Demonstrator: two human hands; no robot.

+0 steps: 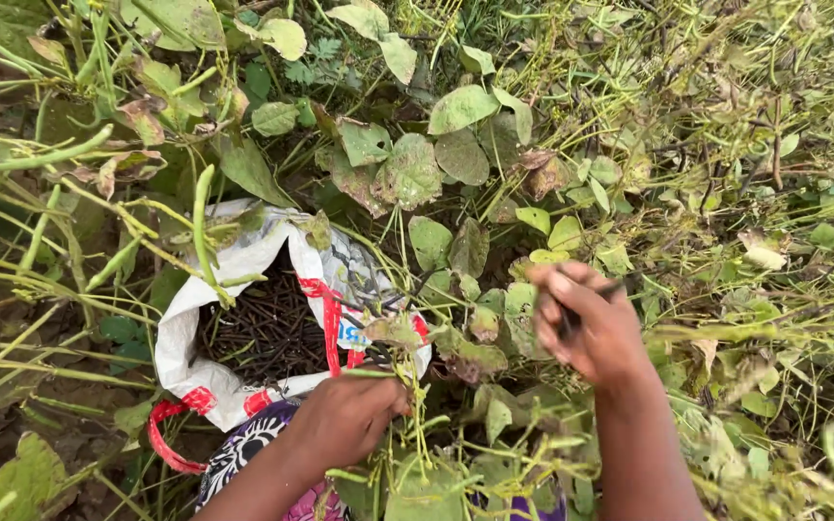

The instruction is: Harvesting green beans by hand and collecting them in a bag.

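My left hand (345, 420) grips a thin green plant stem (415, 410) low in the middle of the head view. My right hand (591, 323) is closed around several dark, thin dried pods (571, 318) up among the leaves. An open white sack (207, 362) with red trim lies just left of my left hand. It holds a heap of dark dried pods (267, 333).
Tangled bean plants surround the hands. Spotted green and yellowing leaves (412, 169) lie behind the sack. Long green pods (203, 227) hang over the sack's left rim. Dry yellow stems (774, 338) crowd the right side. Patterned cloth (258, 439) shows at the bottom.
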